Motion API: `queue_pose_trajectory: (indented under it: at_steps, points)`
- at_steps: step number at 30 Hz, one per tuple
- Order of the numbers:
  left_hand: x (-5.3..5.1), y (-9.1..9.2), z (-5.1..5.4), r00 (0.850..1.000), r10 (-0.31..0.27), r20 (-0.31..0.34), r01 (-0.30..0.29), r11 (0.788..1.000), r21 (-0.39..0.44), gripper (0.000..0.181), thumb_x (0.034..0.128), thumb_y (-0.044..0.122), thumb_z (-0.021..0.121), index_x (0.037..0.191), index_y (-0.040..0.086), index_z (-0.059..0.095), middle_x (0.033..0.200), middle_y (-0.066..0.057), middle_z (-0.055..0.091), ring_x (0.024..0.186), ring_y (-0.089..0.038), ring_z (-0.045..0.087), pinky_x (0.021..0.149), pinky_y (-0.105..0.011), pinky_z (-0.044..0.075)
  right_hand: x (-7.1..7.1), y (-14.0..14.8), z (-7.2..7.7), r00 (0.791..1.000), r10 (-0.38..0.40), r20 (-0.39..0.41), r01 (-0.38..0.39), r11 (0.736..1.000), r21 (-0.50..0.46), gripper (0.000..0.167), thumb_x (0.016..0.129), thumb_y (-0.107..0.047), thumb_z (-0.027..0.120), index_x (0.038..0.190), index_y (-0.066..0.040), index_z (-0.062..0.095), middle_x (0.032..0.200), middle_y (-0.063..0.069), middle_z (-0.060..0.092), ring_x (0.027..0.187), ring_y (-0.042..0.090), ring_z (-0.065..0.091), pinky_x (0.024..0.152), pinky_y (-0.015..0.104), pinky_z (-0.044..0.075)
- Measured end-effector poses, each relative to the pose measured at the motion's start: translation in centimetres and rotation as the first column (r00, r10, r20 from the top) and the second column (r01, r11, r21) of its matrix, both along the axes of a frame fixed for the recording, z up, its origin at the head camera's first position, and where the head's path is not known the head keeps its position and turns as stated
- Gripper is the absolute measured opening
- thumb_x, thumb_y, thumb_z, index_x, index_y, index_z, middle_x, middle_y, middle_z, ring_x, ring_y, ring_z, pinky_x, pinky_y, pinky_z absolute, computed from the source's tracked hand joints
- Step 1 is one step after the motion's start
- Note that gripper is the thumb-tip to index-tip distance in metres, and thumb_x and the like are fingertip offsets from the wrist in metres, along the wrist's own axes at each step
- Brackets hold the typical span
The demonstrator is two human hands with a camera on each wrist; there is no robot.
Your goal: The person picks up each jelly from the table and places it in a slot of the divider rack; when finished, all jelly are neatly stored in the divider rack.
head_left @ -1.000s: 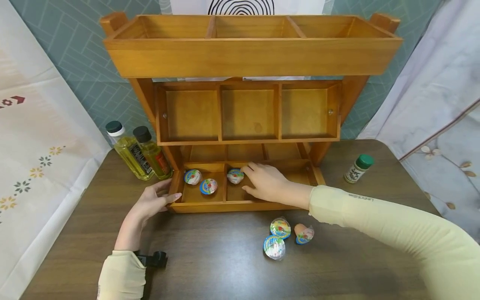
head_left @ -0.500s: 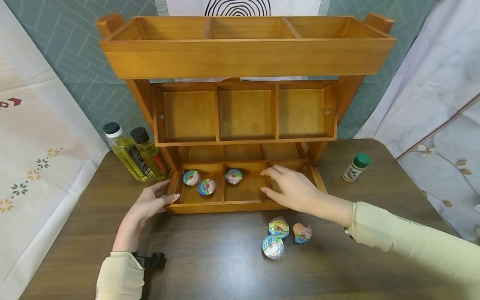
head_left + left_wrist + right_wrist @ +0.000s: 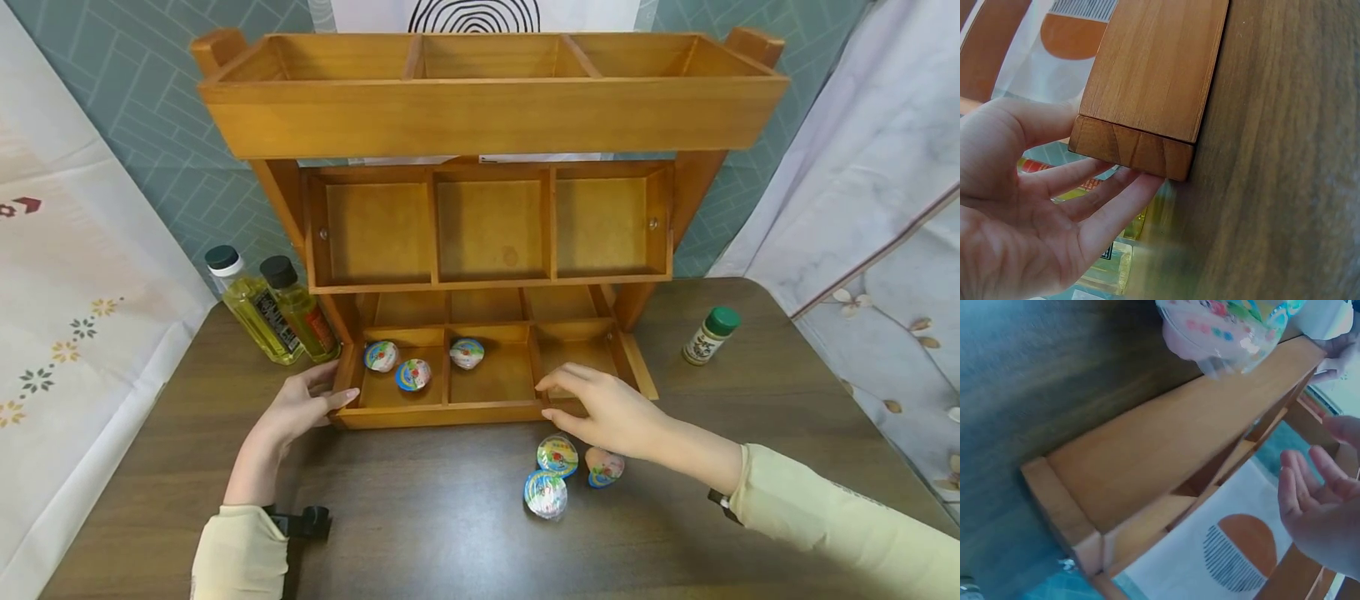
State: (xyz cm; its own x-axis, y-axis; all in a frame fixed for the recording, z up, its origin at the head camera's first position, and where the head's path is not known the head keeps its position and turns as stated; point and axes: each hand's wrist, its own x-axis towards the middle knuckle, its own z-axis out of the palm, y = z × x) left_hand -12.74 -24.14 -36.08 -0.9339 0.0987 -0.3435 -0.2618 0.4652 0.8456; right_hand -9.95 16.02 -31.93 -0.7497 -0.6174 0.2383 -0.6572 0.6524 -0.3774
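My left hand [image 3: 294, 410] grips the left end of the lowest wooden tray [image 3: 442, 415]; in the left wrist view, the thumb and fingers of that hand [image 3: 1041, 194] lie around the corner of the wood [image 3: 1129, 150]. My right hand [image 3: 611, 412], relaxed and holding nothing, hovers over the front of the tray's right compartment. Two jelly cups [image 3: 381, 356] [image 3: 413, 375] lie in the left compartment and one cup [image 3: 467, 353] in the middle one. Just in front of the tray, below my right hand, are three more cups [image 3: 557, 456] [image 3: 546, 493] [image 3: 604, 467] on the table.
Above the tray rise a tilted middle tier [image 3: 491, 286] and a top tier [image 3: 491, 117] of the wooden rack. Two oil bottles [image 3: 262, 312] [image 3: 303, 312] stand at its left. A green-capped seasoning jar [image 3: 710, 336] stands at the right on the table [image 3: 420, 517].
My right hand has moved away from the cup in the middle compartment, rightward and toward the front edge. My left hand keeps its grip on the tray's left end.
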Motion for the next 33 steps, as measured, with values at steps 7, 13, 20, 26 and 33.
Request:
queue_pose_trajectory:
  at_steps: [7,13,20,26,33]
  points:
    - [0.0,-0.1,0.0,1.000,-0.001,-0.001,0.001,1.000,-0.002,0.077,0.0903,0.030,0.063,0.148,0.002,0.020,0.149,-0.024,0.026,0.125,-0.038,0.043,0.082,-0.039,0.050,0.4,1.3,-1.0,0.987,0.087,0.132,-0.089,0.996,0.012,0.032,0.086,-0.020,0.068,0.116,-0.010,0.061,0.112,-0.001,0.061,0.102,0.016,0.060,0.083,0.033,0.050]
    - [0.0,-0.2,0.1,1.000,-0.009,-0.003,0.009,1.000,-0.011,0.077,0.0909,0.032,0.061,0.148,0.002,0.020,0.151,-0.022,0.023,0.126,-0.037,0.042,0.082,-0.038,0.050,0.2,2.2,-1.7,0.973,0.122,0.197,-0.136,0.989,0.058,0.037,0.087,-0.023,0.068,0.121,-0.011,0.059,0.119,-0.004,0.057,0.106,0.014,0.057,0.086,0.034,0.049]
    - [0.0,-0.2,-0.1,1.000,-0.015,0.003,0.015,1.000,-0.013,0.077,0.0911,0.032,0.061,0.149,0.002,0.019,0.151,-0.022,0.022,0.128,-0.038,0.039,0.084,-0.040,0.049,-0.1,2.9,-2.9,0.938,0.166,0.305,-0.200,0.976,0.085,0.051,0.084,-0.028,0.071,0.130,-0.013,0.053,0.126,-0.003,0.053,0.102,0.015,0.056,0.084,0.035,0.048]
    - [0.0,-0.2,0.0,1.000,-0.014,-0.002,0.014,1.000,-0.010,0.077,0.0912,0.032,0.061,0.149,0.003,0.019,0.152,-0.021,0.020,0.129,-0.038,0.038,0.086,-0.042,0.049,-0.2,2.6,-3.4,0.907,0.204,0.368,-0.257,0.961,0.103,0.058,0.081,-0.028,0.074,0.133,-0.016,0.051,0.127,-0.007,0.052,0.105,0.010,0.051,0.086,0.032,0.046]
    - [0.0,-0.2,-0.1,1.000,-0.001,-0.011,0.001,1.000,-0.008,0.077,0.0903,0.032,0.062,0.148,0.003,0.021,0.151,-0.021,0.024,0.125,-0.036,0.043,0.080,-0.035,0.051,-0.1,2.2,-3.8,0.903,0.237,0.358,-0.289,0.952,0.100,0.055,0.079,-0.024,0.076,0.129,-0.011,0.055,0.122,-0.005,0.055,0.093,0.007,0.050,0.073,0.023,0.046]
